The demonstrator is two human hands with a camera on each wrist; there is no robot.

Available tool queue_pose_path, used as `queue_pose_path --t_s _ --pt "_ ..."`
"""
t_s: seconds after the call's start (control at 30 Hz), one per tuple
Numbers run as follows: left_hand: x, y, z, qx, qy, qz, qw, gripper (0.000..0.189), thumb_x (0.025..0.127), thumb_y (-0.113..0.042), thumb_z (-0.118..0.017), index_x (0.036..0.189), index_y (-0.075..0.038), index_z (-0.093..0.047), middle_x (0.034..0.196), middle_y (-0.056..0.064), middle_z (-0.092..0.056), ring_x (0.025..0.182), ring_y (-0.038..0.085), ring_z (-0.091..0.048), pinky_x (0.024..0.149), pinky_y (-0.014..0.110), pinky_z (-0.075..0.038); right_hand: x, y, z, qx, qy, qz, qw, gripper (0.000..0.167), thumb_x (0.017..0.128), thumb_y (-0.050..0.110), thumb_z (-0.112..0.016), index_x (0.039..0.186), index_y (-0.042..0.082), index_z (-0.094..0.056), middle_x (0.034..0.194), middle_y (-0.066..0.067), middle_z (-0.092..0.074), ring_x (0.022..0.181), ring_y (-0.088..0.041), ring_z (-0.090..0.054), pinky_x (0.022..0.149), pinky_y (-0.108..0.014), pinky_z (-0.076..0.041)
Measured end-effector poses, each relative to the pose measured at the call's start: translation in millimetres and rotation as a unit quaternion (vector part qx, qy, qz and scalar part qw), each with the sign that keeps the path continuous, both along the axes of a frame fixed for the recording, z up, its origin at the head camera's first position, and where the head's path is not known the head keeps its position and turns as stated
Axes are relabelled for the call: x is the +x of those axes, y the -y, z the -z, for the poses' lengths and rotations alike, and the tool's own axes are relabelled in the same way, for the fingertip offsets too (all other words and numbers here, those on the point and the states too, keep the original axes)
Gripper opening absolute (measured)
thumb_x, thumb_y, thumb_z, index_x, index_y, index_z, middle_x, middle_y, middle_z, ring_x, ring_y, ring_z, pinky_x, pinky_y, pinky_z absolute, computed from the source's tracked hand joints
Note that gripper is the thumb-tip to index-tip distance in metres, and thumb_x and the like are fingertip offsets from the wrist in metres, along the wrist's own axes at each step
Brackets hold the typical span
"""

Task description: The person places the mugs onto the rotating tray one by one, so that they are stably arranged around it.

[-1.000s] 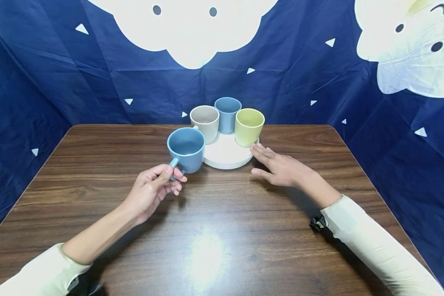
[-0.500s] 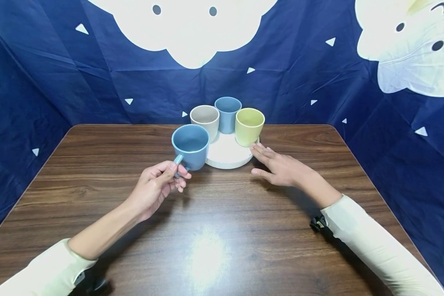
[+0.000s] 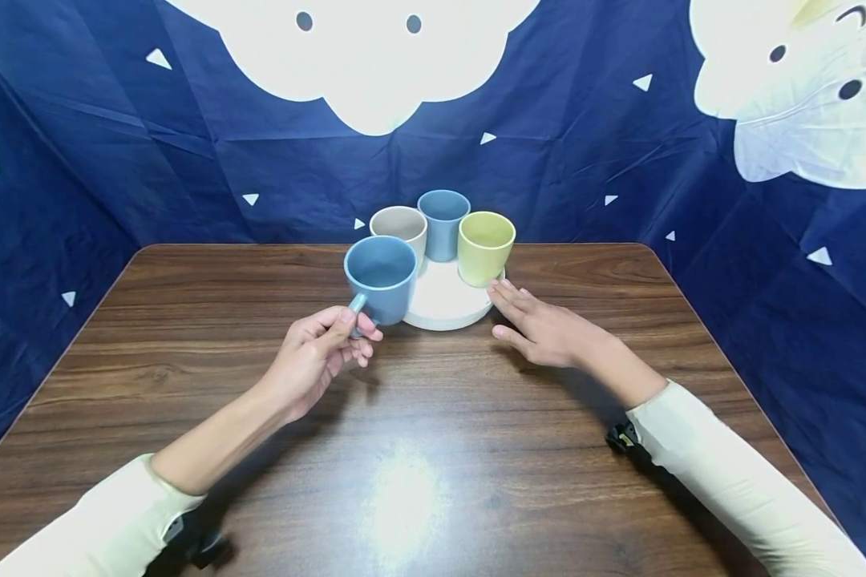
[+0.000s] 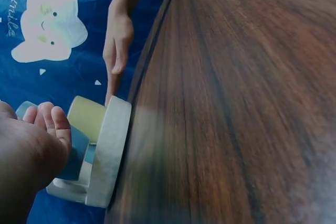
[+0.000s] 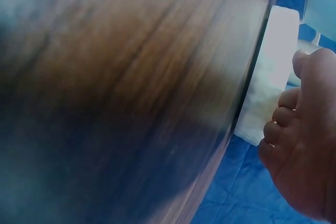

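My left hand [image 3: 313,357] pinches the handle of a blue mug [image 3: 388,300] between thumb and fingers. The mug is upright, held off the table, and overlaps the left side of a round white tray [image 3: 443,311] in the head view. On the tray stand a light grey mug [image 3: 402,226], partly hidden behind the held one, a second blue cup [image 3: 443,234] at the back and a yellow-green cup [image 3: 485,255] at the right. With straight fingers, my right hand [image 3: 548,330] reaches the tray's right edge below the yellow-green cup. The right wrist view shows this hand beside the tray's side wall [image 5: 273,74].
The brown wooden table [image 3: 433,401] extends toward me, a bright light reflection on its surface. A dark blue cloth [image 3: 548,184] with white cloud shapes hangs right behind its back edge and along both sides.
My left hand has carried the blue mug to the right and away from me, further over the tray's left side. The right hand and the other cups have stayed in place.
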State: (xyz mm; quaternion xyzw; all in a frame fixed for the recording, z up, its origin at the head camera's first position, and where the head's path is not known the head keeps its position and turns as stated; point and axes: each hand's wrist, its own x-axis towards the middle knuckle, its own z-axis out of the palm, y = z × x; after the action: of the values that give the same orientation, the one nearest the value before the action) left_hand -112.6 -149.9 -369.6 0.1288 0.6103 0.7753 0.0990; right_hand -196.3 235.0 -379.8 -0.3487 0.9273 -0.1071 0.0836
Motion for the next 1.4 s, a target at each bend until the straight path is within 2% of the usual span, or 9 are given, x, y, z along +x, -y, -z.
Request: queue_pose_path --t_s 0.47,1.17,1.4 --pt "-8.5 -12.0 -3.3 0.011 0.004 -0.001 0.9999 0.03 0.122 -0.025 -0.053 0.107 -0.011 -0.074 0.106 0.001 -0.08 0.088 0.011 -0.073 0.078 0.023 -0.064 3.4 1.7 1.4 0.023 -0.025 -0.021 0.9992 0.089 0.119 0.047 -0.053 0.178 -0.004 -0.011 0.189 -0.025 -0.005 0.178 -0.04 -0.01 0.146 -0.057 -0.018" --pt "-20.1 -30.1 -6.8 0.02 0.012 -0.003 0.9997 0.034 0.123 -0.02 -0.047 0.104 -0.011 -0.074 0.104 0.004 -0.079 0.087 0.012 -0.071 0.077 0.023 -0.063 4.3 1.8 -2.8 0.023 -0.029 -0.022 0.9991 0.091 0.118 0.047 -0.056 0.178 -0.005 -0.011 0.189 -0.026 -0.004 0.178 -0.042 -0.01 0.145 -0.058 -0.019" --pt "-22.3 -35.5 -3.7 0.029 0.024 -0.008 0.9993 0.034 0.123 -0.018 -0.047 0.103 -0.011 -0.074 0.102 0.005 -0.079 0.085 0.011 -0.071 0.076 0.023 -0.063 5.8 3.0 -2.2 0.019 -0.037 -0.027 0.9987 0.09 0.117 0.044 -0.058 0.176 -0.008 -0.014 0.187 -0.03 -0.01 0.176 -0.045 -0.015 0.144 -0.06 -0.022"
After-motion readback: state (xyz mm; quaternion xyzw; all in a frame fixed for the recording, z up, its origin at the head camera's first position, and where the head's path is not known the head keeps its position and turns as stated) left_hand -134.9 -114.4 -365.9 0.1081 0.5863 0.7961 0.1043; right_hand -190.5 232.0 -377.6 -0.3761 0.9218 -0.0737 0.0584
